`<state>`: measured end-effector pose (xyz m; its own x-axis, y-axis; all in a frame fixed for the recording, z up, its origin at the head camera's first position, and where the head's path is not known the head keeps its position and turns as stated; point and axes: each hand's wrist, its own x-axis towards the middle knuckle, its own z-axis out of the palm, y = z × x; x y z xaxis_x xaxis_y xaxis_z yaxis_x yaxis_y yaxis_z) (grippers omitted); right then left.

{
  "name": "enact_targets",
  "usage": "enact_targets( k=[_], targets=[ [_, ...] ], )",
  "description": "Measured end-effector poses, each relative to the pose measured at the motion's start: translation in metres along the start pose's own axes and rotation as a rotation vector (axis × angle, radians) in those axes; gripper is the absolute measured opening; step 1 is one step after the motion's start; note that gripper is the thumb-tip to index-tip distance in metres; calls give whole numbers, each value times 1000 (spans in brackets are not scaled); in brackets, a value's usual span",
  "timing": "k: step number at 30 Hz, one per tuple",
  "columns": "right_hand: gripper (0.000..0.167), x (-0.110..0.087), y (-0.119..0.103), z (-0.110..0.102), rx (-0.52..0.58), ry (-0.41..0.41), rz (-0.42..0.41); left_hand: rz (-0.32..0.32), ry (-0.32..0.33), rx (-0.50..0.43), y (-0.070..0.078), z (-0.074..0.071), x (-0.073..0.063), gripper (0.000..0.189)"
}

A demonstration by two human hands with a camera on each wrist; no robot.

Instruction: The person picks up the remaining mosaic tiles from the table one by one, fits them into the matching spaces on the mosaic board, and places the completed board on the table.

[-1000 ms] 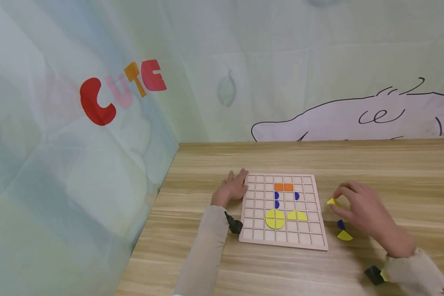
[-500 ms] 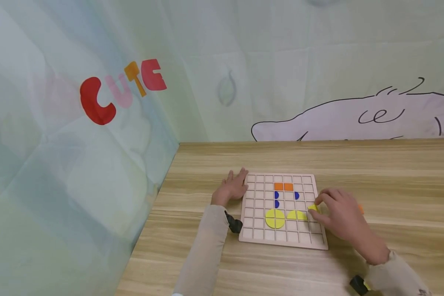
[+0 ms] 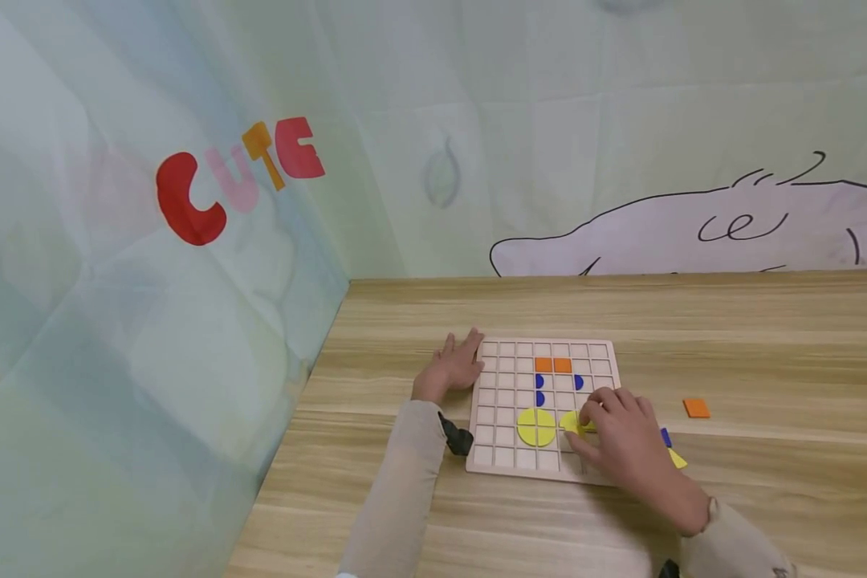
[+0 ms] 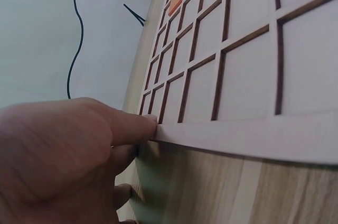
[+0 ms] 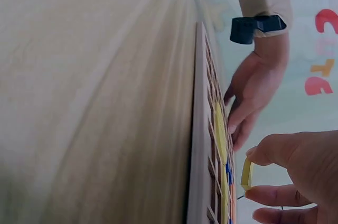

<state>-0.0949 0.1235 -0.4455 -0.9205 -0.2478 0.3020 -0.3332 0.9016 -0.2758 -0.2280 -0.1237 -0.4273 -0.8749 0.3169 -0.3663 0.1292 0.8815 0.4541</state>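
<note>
The pale wooden grid board (image 3: 486, 457) lies on the table. At its left edge rests my left hand (image 3: 449, 371), thumb touching the rim and fingers extended near the far corner. My right hand (image 3: 627, 440) is over the board's lower right, pinching a yellow quarter-circle piece (image 5: 246, 174) between thumb and finger, as the right wrist view shows. Under that hand a second yellow shape (image 3: 570, 421) on the grid is partly hidden. Beside it, several yellow quarters form a full circle (image 3: 536, 427). Two orange squares (image 3: 552, 365) and three blue half-circles (image 3: 539, 398) sit in cells higher up.
To the right of the board lie a loose orange square (image 3: 697, 408), a blue piece (image 3: 666, 437) and a yellow piece (image 3: 678, 459), the last two partly behind the right hand. A printed cloth backdrop (image 3: 405, 160) rises behind the wooden table (image 3: 405, 317).
My right hand has carried the yellow quarter-circle leftward from beside the board to over the yellow half-circle, uncovering the loose orange square. The left hand has stayed put.
</note>
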Motion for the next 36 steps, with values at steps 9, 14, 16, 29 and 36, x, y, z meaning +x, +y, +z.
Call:
enact_targets(
  k=[9, 14, 16, 29, 36],
  targets=[
    [29, 1, -7, 5, -37, -40, 37, 2, -2, 5, -1, 1, 1, 56],
    [35, 1, -9, 9, -69, -73, 65, 0, -5, 0, -1, 1, 0, 56],
    [36, 0, -9, 10, -84, -78, 70, 2, -6, -1, -1, 1, -1, 56],
    [38, -1, -9, 12, -114, -56, 69, 6, 6, -24, -3, 2, 0, 56],
    [28, -1, -4, 5, -34, -72, 95, 9, 8, -25, -3, 1, 0, 56]
  ],
)
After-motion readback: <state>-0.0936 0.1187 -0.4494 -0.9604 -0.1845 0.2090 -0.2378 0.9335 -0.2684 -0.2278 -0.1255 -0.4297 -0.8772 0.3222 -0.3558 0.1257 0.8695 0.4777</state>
